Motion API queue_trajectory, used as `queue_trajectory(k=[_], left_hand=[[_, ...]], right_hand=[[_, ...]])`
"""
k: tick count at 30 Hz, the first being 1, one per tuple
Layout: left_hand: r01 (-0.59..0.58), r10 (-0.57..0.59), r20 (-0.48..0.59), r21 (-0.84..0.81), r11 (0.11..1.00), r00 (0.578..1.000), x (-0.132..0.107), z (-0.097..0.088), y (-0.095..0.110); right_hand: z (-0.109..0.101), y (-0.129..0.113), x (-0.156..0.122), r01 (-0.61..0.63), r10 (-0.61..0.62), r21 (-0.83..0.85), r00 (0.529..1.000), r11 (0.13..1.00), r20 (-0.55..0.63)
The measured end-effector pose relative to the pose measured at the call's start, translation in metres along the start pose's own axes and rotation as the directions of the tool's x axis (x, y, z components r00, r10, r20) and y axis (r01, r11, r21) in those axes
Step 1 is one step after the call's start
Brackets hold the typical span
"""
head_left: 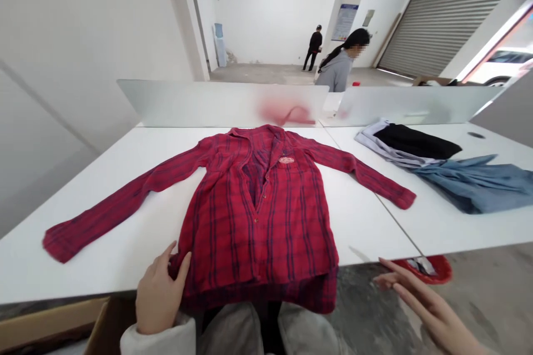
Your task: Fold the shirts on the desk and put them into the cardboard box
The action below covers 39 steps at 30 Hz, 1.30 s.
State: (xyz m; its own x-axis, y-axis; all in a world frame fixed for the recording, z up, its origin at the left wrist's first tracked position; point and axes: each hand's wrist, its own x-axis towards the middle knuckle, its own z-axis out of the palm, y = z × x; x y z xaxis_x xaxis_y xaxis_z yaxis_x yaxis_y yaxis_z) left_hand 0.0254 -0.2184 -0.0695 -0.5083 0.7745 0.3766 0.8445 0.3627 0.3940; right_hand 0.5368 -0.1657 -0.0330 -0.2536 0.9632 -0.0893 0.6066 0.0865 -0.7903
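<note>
A red and navy plaid shirt lies spread front up on the white table, both sleeves stretched out sideways. Its collar points to the far side, and the lower hem hangs over the near edge. A pale oval patch sits on the chest. At the hem's left corner, my left hand has its thumb and fingers around the cloth edge. My right hand is off to the right by the table's front edge, apart from the shirt, with fingers stretched out and nothing in them.
On the right of the white table lie folded black and pale garments and a blue garment. Frosted dividers line the back. A red basket stands on the floor; a cardboard box is at lower left. Two people are beyond.
</note>
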Motion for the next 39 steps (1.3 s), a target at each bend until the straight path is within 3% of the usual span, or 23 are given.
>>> queue_trajectory(k=[2, 4, 10, 14, 16, 19, 21, 25, 26, 28, 30, 32, 33, 34, 36, 37, 38, 39], left_hand=[[0.041, -0.043, 0.043, 0.049, 0.998, 0.998, 0.007, 0.003, 0.006], [0.068, -0.073, 0.117, 0.045, 0.997, 0.990, 0.012, 0.001, 0.008], [0.169, -0.149, 0.162, -0.116, 0.979, 0.976, 0.005, -0.014, 0.010], [0.292, -0.244, 0.197, -0.272, 0.917, 0.950, -0.008, -0.023, 0.007], [0.335, -0.283, 0.185, -0.393, 0.856, 0.941, -0.013, -0.024, 0.005], [0.394, -0.293, 0.266, -0.563, 0.726, 0.918, -0.014, -0.022, 0.006], [0.394, -0.226, 0.335, -0.613, 0.685, 0.915, -0.012, -0.018, 0.010], [0.271, -0.058, 0.354, -0.591, 0.760, 0.933, -0.012, -0.012, 0.017], [0.252, -0.044, 0.347, -0.583, 0.773, 0.937, -0.013, -0.013, 0.018], [0.247, -0.069, 0.312, -0.578, 0.778, 0.948, -0.014, -0.020, 0.018], [0.246, -0.111, 0.261, -0.575, 0.780, 0.959, -0.015, -0.030, 0.015], [0.242, -0.064, 0.317, -0.564, 0.790, 0.946, -0.013, -0.040, 0.012], [0.253, -0.004, 0.412, -0.551, 0.795, 0.911, -0.012, -0.044, 0.011], [0.275, 0.069, 0.538, -0.532, 0.801, 0.840, -0.011, -0.046, 0.011], [0.326, 0.192, 0.756, -0.477, 0.817, 0.626, -0.012, -0.046, 0.010], [0.341, 0.224, 0.816, -0.449, 0.826, 0.532, -0.014, -0.045, 0.010], [0.344, 0.243, 0.847, -0.431, 0.834, 0.473, -0.016, -0.044, 0.010], [0.335, 0.252, 0.854, -0.426, 0.840, 0.455, -0.017, -0.043, 0.010]], right_hand=[[0.013, 0.008, -0.005, -0.011, 0.011, 0.020, 0.999, 1.000, -0.033], [0.026, 0.007, 0.001, -0.016, 0.016, 0.038, 1.000, 0.999, 0.005], [0.063, -0.021, 0.042, 0.056, -0.083, 0.101, 0.954, 0.993, 0.289], [0.084, -0.029, 0.055, 0.110, -0.134, 0.096, 0.947, 0.989, 0.292], [0.092, -0.031, 0.055, 0.111, -0.158, 0.177, 0.947, 0.978, 0.281], [0.099, -0.039, 0.050, 0.099, -0.168, 0.316, 0.965, 0.944, 0.200], [0.103, -0.049, 0.047, 0.125, -0.174, 0.316, 0.976, 0.940, 0.133], [0.102, -0.061, 0.045, 0.178, -0.211, 0.248, 0.971, 0.952, 0.114], [0.099, -0.059, 0.044, 0.182, -0.205, 0.242, 0.976, 0.953, 0.075], [0.089, -0.046, 0.040, 0.179, -0.154, 0.256, 0.981, 0.950, -0.116], [0.073, -0.027, 0.035, 0.153, -0.058, 0.310, 0.953, 0.938, -0.296], [0.056, -0.011, 0.031, 0.121, 0.023, 0.364, 0.930, 0.924, -0.367], [0.048, -0.006, 0.031, 0.100, 0.040, 0.362, 0.932, 0.927, -0.359], [0.042, -0.003, 0.031, 0.075, 0.039, 0.332, 0.945, 0.940, -0.324], [0.036, -0.004, 0.031, 0.037, 0.007, 0.207, 0.978, 0.978, -0.206], [0.036, -0.005, 0.031, 0.025, -0.008, 0.136, 0.992, 0.990, -0.123], [0.036, -0.007, 0.031, 0.020, -0.017, 0.076, 0.999, 0.997, -0.044], [0.037, -0.007, 0.030, 0.022, -0.023, 0.033, 1.000, 0.999, 0.015]])
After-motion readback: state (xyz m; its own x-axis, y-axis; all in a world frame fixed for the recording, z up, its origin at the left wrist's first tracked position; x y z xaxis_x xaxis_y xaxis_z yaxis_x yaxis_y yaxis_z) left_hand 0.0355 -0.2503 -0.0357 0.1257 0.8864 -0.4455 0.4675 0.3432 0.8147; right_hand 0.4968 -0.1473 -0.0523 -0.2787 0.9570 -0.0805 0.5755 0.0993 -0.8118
